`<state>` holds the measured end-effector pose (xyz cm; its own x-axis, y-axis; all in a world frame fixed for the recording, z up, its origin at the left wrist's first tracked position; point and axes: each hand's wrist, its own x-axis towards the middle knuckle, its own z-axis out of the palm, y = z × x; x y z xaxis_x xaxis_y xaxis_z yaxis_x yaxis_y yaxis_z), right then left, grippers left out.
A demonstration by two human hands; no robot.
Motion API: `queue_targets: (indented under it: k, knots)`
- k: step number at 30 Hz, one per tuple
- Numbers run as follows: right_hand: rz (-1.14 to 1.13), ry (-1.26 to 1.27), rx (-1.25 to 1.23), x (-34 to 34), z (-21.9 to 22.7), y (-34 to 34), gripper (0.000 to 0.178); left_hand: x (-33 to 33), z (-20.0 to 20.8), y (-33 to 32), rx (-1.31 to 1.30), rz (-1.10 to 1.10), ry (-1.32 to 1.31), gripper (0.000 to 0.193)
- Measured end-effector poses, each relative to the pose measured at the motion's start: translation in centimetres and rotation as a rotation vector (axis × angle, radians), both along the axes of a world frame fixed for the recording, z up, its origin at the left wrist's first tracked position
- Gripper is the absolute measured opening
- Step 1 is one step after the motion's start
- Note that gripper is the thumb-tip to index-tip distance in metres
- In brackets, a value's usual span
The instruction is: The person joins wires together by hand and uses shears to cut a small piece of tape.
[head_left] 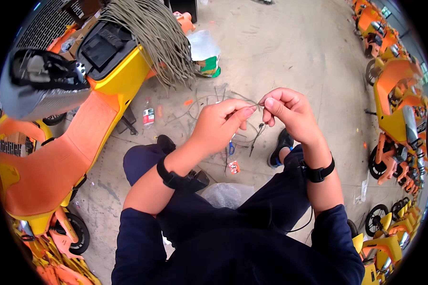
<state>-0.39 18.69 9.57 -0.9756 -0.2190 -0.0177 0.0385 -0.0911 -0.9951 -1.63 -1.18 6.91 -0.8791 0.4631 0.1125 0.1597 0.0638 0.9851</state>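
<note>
My left hand (pixel 222 122) and my right hand (pixel 290 114) are raised in front of me, close together. Both have thumb and fingers pinched on a thin grey-green cable (pixel 258 104), whose short stretch shows between the fingertips. Its ends are hard to follow. Beneath my hands, several loose cables (pixel 202 100) lie tangled on the concrete floor, one with a dark connector (pixel 261 126). Partly under my left hand is a tool with blue loop handles (pixel 231 149), perhaps scissors. A small red-and-white packet (pixel 234 166) lies nearer to me.
At the left stands a yellow-and-orange scooter (pixel 102 111), with a thick bundle of grey-green cables (pixel 152 35) draped over its far end. Beside it are a plastic bottle (pixel 148 115) and a white-and-green bag (pixel 206 53). More scooters (pixel 394 102) line the right side. Clear plastic (pixel 228 194) lies between my legs.
</note>
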Motion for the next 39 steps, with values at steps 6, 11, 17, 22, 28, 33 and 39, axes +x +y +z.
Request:
queue_targets:
  k: [6, 11, 17, 22, 28, 33, 39]
  knots:
    - [-0.153, 0.338, 0.297, -0.2, -3.6, -0.9, 0.008, 0.3, -1.5, 0.4, 0.106, 0.051, -0.209, 0.022]
    - [-0.075, 0.324, 0.040, 0.2, -4.5, -0.7, 0.012, 0.3, -1.3, 0.3, 0.051, -0.046, -0.164, 0.020]
    - [-0.035, 0.294, 0.011, 0.1, -4.4, 0.2, 0.016, -0.4, -1.0, 0.6, 0.038, -0.039, -0.124, 0.019]
    - [-0.082, -0.008, -0.044, 0.6, -4.0, 0.6, 0.014, -0.7, -0.3, 0.1, -0.024, -0.021, -0.088, 0.017]
    - [0.044, -0.119, -0.193, 0.2, -4.2, 0.4, 0.010, -0.6, -0.8, 0.1, -0.073, -0.013, 0.027, 0.016]
    - [0.110, -0.187, -0.247, 0.0, -5.0, 0.5, 0.014, -1.1, -0.8, -0.6, -0.184, -0.095, 0.194, 0.018]
    - [0.093, -0.240, -0.266, -0.1, -4.7, 0.1, 0.016, -1.0, -1.7, -0.5, -0.178, 0.025, 0.214, 0.016]
